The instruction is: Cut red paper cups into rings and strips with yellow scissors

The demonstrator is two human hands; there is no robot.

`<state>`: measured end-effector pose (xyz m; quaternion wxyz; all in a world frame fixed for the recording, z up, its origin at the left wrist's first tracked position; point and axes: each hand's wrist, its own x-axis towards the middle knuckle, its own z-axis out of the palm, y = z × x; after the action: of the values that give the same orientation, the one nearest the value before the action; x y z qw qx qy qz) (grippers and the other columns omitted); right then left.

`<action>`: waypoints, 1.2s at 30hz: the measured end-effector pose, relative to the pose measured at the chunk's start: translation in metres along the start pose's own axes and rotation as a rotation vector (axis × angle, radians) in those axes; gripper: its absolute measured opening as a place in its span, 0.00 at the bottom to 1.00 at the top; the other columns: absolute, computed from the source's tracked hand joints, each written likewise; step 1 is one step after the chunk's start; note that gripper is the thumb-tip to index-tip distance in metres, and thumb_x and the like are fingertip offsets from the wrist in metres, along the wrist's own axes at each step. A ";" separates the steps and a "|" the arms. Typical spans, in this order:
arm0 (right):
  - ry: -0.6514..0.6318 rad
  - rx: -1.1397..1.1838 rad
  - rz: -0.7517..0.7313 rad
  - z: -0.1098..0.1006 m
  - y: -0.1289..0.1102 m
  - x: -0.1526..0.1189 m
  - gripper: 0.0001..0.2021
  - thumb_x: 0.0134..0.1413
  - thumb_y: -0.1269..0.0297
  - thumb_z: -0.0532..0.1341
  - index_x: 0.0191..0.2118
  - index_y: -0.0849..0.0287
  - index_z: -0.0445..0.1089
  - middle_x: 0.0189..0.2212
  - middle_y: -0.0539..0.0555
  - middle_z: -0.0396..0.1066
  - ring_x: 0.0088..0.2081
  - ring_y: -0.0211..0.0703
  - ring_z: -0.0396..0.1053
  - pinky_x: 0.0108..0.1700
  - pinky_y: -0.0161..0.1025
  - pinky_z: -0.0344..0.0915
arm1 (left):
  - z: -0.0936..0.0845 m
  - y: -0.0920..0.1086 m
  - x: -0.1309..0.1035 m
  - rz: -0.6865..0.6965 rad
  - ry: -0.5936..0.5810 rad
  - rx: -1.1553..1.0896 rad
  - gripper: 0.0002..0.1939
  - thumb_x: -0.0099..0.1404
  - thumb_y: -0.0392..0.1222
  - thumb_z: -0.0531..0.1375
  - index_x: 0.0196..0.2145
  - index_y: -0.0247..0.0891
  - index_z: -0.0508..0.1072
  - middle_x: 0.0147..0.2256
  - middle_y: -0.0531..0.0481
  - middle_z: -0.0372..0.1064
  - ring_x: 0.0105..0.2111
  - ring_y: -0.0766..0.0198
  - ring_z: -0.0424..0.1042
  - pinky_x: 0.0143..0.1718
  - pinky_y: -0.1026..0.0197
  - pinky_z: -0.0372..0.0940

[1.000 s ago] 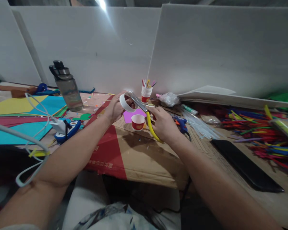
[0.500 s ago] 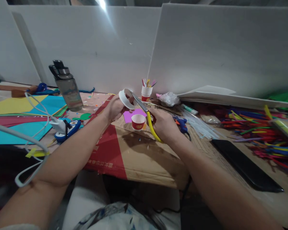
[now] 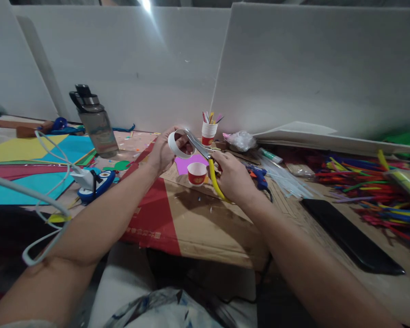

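My left hand [image 3: 164, 152] is closed on a white paper ring [image 3: 172, 145], its fingertips partly showing through the opening. Yellow-handled scissors [image 3: 216, 180] are in my right hand [image 3: 230, 173], with the grey blades pointing up and left to the ring's upper right edge. Whether the blades are parted is hard to see. Below the ring, a short red and white paper cup [image 3: 197, 174] stands upright on the cardboard [image 3: 212, 228]. Behind that cup lies a piece of purple paper [image 3: 182, 166].
A stack of paper cups [image 3: 209, 132] holding pens stands at the back. To the left are a water bottle [image 3: 100, 130], coloured sheets [image 3: 20, 150] and a white cable [image 3: 51, 198]. On the right lie a glue gun [image 3: 260, 176], a black case [image 3: 348, 234] and colourful pipe cleaners [image 3: 372, 196].
The white ring has turned so that its opening faces me more. The scissor blades have shifted slightly left along its edge. The cup on the cardboard has stayed put.
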<state>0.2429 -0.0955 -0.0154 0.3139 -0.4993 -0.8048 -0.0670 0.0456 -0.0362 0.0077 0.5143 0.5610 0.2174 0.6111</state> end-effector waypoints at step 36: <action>-0.026 -0.028 0.006 0.002 0.002 -0.001 0.18 0.57 0.69 0.56 0.53 0.60 0.71 0.40 0.61 0.73 0.37 0.50 0.67 0.37 0.42 0.59 | 0.000 -0.006 0.001 0.022 -0.002 -0.028 0.14 0.55 0.44 0.71 0.29 0.36 0.70 0.24 0.54 0.68 0.23 0.71 0.67 0.26 0.66 0.61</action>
<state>0.2442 -0.0938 -0.0179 0.2964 -0.5070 -0.8063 -0.0707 0.0476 -0.0333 0.0031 0.5156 0.5567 0.2020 0.6192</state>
